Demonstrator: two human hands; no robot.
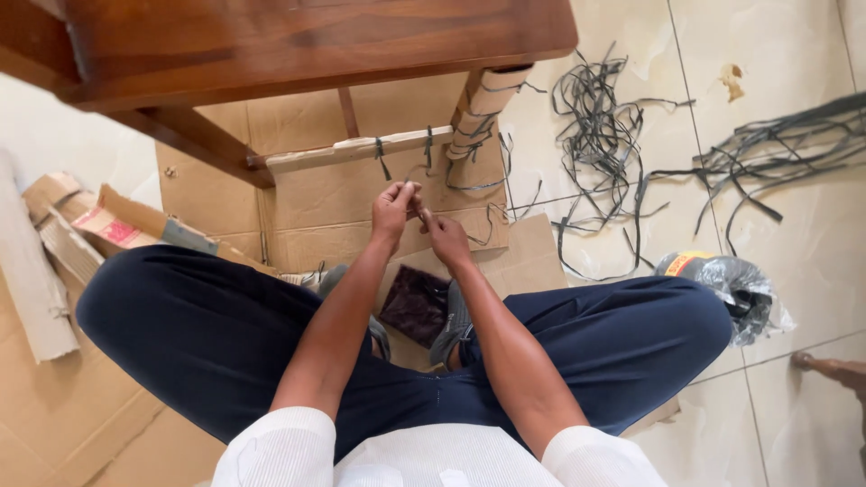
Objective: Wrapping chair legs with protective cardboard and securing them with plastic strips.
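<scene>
Pinching thin strap [420,213] between left hand [393,209] and right hand [446,236] (both closed); best kept taut near wrapped rail [361,151].

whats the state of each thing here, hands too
left hand: fingers pinched shut, meeting the right hand
right hand: pinched shut
chair rung: wrapped in cardboard, tied with dark strips
chair leg: cardboard-wrapped, strips wound round
loose strips: tangled on the floor
tape roll: in a plastic bag, lying down
</scene>
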